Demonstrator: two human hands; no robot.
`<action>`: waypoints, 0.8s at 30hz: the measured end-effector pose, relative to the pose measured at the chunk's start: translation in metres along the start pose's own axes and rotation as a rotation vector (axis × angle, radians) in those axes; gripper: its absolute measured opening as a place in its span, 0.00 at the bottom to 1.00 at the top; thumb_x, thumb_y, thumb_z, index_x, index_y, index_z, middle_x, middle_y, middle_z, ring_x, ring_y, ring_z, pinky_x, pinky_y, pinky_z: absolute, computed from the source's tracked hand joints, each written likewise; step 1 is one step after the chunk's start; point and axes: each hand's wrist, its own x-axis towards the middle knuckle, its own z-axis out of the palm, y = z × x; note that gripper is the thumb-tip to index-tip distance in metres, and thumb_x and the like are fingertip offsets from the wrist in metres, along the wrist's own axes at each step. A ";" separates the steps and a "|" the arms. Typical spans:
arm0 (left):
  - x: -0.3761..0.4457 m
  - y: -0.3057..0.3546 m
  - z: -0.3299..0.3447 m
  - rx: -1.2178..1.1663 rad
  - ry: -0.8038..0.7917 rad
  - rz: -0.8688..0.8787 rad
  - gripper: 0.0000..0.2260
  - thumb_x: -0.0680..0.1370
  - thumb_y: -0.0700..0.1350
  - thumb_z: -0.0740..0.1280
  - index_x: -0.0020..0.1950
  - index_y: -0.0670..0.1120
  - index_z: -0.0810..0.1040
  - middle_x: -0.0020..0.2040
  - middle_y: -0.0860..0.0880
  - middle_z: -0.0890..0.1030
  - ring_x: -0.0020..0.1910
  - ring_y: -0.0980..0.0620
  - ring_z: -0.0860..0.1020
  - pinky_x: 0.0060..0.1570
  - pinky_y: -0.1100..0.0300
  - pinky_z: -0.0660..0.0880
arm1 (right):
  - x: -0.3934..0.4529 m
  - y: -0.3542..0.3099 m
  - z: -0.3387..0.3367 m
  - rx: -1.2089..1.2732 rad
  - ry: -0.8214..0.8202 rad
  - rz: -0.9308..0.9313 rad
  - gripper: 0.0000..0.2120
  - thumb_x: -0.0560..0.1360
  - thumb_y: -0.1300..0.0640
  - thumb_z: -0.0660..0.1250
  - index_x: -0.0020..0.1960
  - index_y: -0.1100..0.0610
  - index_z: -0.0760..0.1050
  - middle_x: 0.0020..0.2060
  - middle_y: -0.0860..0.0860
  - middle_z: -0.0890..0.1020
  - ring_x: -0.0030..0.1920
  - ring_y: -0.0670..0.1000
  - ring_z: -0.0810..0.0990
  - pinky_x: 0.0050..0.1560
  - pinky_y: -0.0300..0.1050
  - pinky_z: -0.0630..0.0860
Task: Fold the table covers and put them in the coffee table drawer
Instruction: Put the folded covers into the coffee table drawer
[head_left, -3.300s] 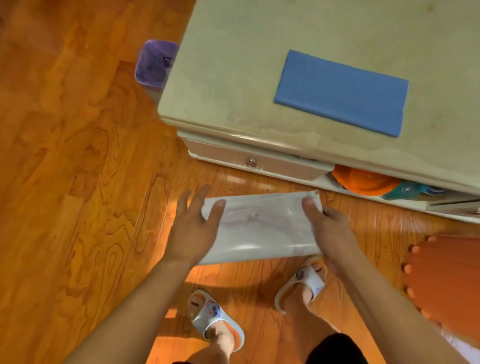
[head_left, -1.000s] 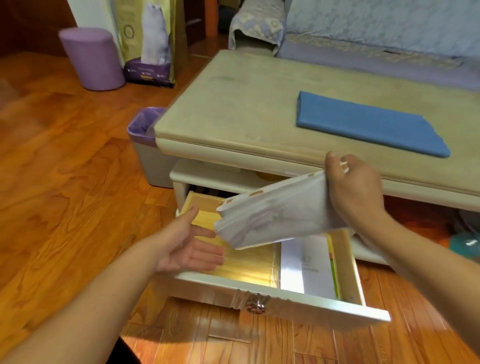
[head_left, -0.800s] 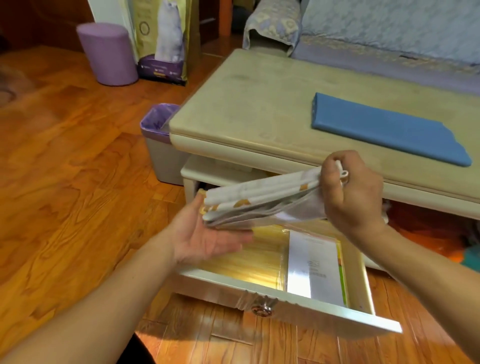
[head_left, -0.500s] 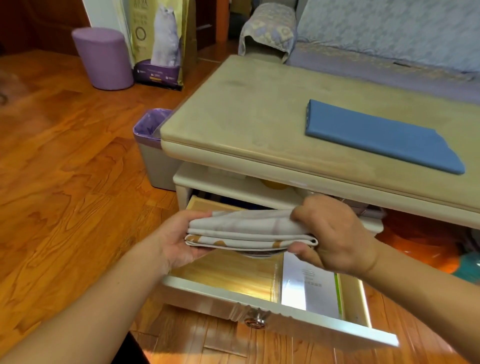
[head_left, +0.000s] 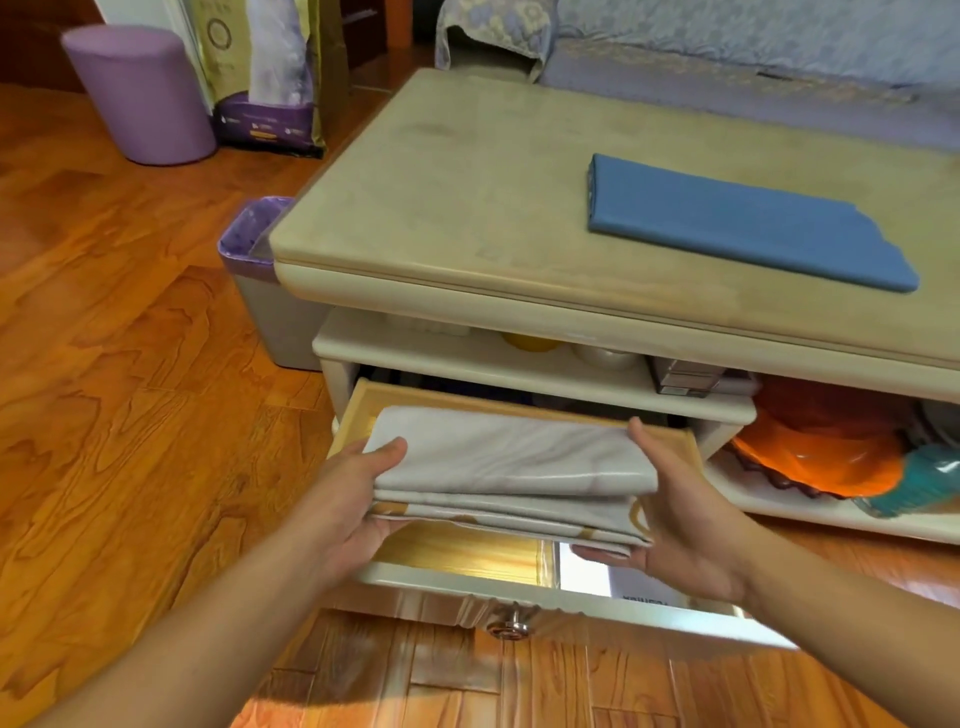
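A folded white table cover (head_left: 511, 467) with orange spots along its edges hangs flat just above the open coffee table drawer (head_left: 571, 605). My left hand (head_left: 358, 499) grips its left end, thumb on top. At the right end, my right hand (head_left: 680, 514) holds it from the side and underneath. A second cover, folded and blue (head_left: 737, 223), lies on the coffee table top (head_left: 441, 197) at the right. The drawer has a wooden bottom and a white paper at its right side.
A grey bin with a purple liner (head_left: 254, 280) stands at the table's left corner. A purple stool (head_left: 140, 93) and a pet food bag (head_left: 265, 78) are behind it. Orange bowls (head_left: 815, 457) and a teal cup (head_left: 924, 478) sit on the low shelf. A sofa (head_left: 727, 47) is beyond.
The drawer was opened. I brought the white cover up from the floor, turned it flat, and lowered it over the drawer; my right hand shifted from its top to its right end.
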 end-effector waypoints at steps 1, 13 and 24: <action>0.005 -0.003 -0.003 0.023 0.036 -0.010 0.25 0.79 0.40 0.71 0.75 0.47 0.69 0.61 0.42 0.83 0.55 0.40 0.84 0.53 0.41 0.81 | 0.006 -0.001 -0.002 -0.061 0.008 0.014 0.29 0.77 0.41 0.69 0.75 0.50 0.69 0.72 0.61 0.73 0.64 0.67 0.78 0.63 0.70 0.74; 0.061 -0.004 -0.004 1.057 0.243 0.401 0.20 0.83 0.46 0.64 0.75 0.48 0.68 0.69 0.45 0.76 0.63 0.44 0.76 0.62 0.51 0.74 | 0.093 0.023 0.004 -0.442 0.330 0.065 0.13 0.79 0.63 0.69 0.61 0.65 0.73 0.56 0.59 0.80 0.54 0.58 0.82 0.57 0.56 0.82; 0.085 -0.048 0.004 2.123 -0.170 0.281 0.42 0.80 0.68 0.57 0.78 0.60 0.28 0.76 0.49 0.23 0.77 0.42 0.27 0.78 0.46 0.36 | 0.112 0.033 0.006 -2.218 0.424 -0.369 0.28 0.83 0.44 0.57 0.78 0.55 0.56 0.78 0.61 0.52 0.71 0.66 0.66 0.60 0.59 0.75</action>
